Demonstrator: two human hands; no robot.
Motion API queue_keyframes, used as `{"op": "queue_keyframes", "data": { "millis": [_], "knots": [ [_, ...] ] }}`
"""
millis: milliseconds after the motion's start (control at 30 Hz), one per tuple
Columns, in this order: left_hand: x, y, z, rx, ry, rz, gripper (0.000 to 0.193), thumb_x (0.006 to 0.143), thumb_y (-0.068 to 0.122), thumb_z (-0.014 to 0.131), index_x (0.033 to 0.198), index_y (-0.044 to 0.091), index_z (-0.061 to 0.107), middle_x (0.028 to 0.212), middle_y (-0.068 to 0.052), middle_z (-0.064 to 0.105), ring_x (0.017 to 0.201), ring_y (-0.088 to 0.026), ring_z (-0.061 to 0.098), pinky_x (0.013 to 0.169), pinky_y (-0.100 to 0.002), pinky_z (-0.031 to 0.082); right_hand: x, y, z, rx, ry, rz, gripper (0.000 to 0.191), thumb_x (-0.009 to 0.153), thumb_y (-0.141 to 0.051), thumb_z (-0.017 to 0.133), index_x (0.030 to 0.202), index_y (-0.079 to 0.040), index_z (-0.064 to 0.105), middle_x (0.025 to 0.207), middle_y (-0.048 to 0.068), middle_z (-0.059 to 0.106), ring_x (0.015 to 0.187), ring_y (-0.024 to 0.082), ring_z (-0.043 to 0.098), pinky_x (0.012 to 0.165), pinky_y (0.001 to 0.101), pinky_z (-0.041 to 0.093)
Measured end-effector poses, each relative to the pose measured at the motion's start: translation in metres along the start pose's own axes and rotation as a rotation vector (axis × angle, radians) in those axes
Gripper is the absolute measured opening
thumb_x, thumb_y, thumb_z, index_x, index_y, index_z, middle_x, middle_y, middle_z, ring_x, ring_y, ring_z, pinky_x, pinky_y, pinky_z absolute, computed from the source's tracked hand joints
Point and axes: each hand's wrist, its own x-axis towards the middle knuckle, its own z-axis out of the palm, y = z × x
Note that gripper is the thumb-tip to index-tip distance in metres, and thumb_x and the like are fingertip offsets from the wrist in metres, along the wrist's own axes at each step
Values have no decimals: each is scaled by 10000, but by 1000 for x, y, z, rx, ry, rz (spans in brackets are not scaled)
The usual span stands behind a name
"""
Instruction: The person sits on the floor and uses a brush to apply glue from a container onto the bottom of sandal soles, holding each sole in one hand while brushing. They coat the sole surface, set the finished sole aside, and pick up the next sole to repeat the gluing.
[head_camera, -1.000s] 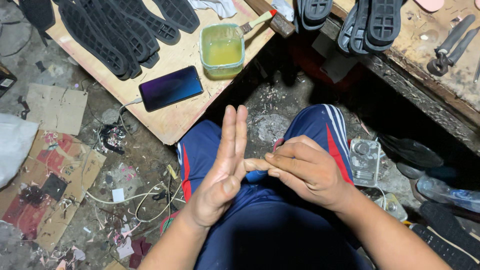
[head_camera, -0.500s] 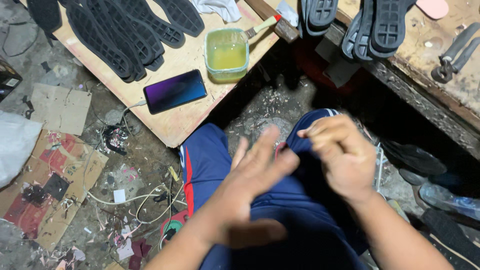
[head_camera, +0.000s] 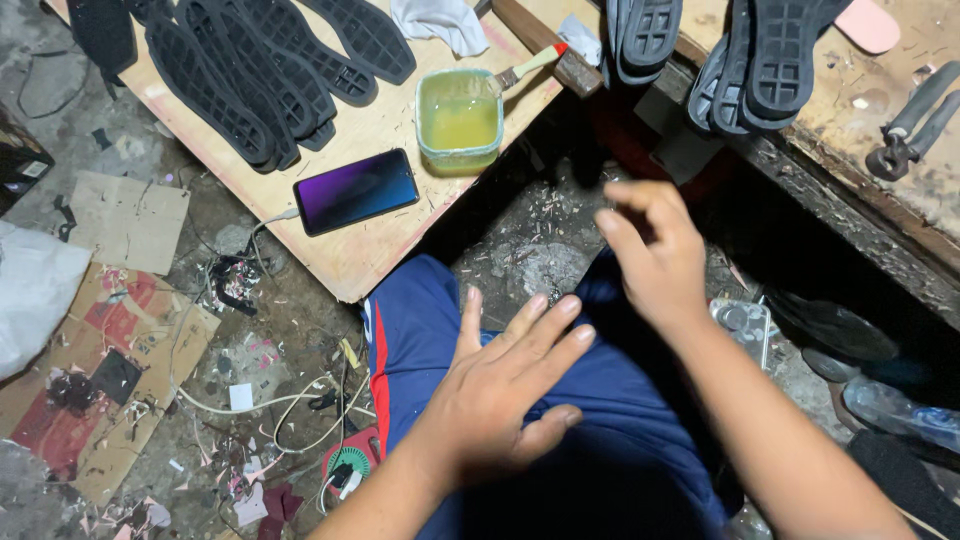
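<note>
My left hand (head_camera: 500, 390) lies flat over my lap in blue shorts (head_camera: 420, 330), fingers spread, palm down, holding nothing. My right hand (head_camera: 650, 255) is raised above my right knee, blurred, fingers loosely curled; whether anything small sits between them cannot be told. Ahead on a wooden board (head_camera: 350, 255) lie a smartphone (head_camera: 356, 190) with a lit purple screen, a square green tub of yellowish glue (head_camera: 459, 120) with a brush (head_camera: 530, 65) resting on its rim, and several black shoe soles (head_camera: 250, 70).
More black soles (head_camera: 760, 60) hang over a wooden bench (head_camera: 880, 120) at the upper right, with a metal tool (head_camera: 905, 130) on it. Cardboard scraps (head_camera: 100, 370), cables (head_camera: 290, 420) and litter cover the floor at the left. A white cloth (head_camera: 440, 22) lies on the board.
My hands were pressed together, right fingers on the left palm. They have separated: the left dropped flat toward my lap, the right lifted up and away to the right.
</note>
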Motion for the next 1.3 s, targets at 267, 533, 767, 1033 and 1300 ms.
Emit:
{"op": "queue_keyframes", "data": {
  "millis": [267, 533, 767, 1033, 1300],
  "knots": [
    [-29, -21, 9, 115, 362, -241, 590, 851, 228, 737, 1392, 42, 589, 1475, -152, 602, 1398, -279, 572, 1260, -627, 202, 133, 35, 4, -774, 75, -407, 630, 915, -193, 856, 1388, 87, 549, 1527, 238, 427, 1397, 419, 412, 1166, 480, 391],
    [-164, -117, 56, 53, 656, -766, 620, 964, 229, 595, 1501, -23, 417, 1580, -274, 434, 1467, -407, 434, 1208, -443, 321, 230, 65, 6, -1255, -52, -151, 1070, 843, -655, 765, 1405, 211, 484, 1604, 272, 249, 1381, 451, 304, 1045, 631, 324],
    [-279, -169, 154, -358, 827, -1176, 610, 942, 148, 581, 1506, -13, 417, 1576, -276, 434, 1437, -387, 453, 1177, -446, 356, 244, 93, 1, -1193, -188, -30, 859, 937, -578, 700, 1333, 177, 592, 1680, 262, 202, 1282, 457, 514, 1000, 546, 458],
    [-260, -139, 151, -940, 1112, -1149, 617, 916, 55, 566, 1511, -3, 416, 1571, -279, 433, 1402, -363, 475, 1143, -450, 397, 257, 99, -15, -994, -126, -76, 420, 1001, -290, 641, 1194, 77, 709, 1610, 289, 399, 1130, 501, 622, 1014, 521, 475],
    [-281, -147, 189, -1161, 1231, -1006, 642, 891, -37, 551, 1517, 8, 416, 1566, -282, 433, 1367, -339, 496, 1109, -454, 438, 258, 73, -51, -533, 320, -383, 192, 1079, -169, 595, 1207, -30, 629, 1186, 174, 721, 1051, 350, 743, 950, 461, 599]
  ]
}}
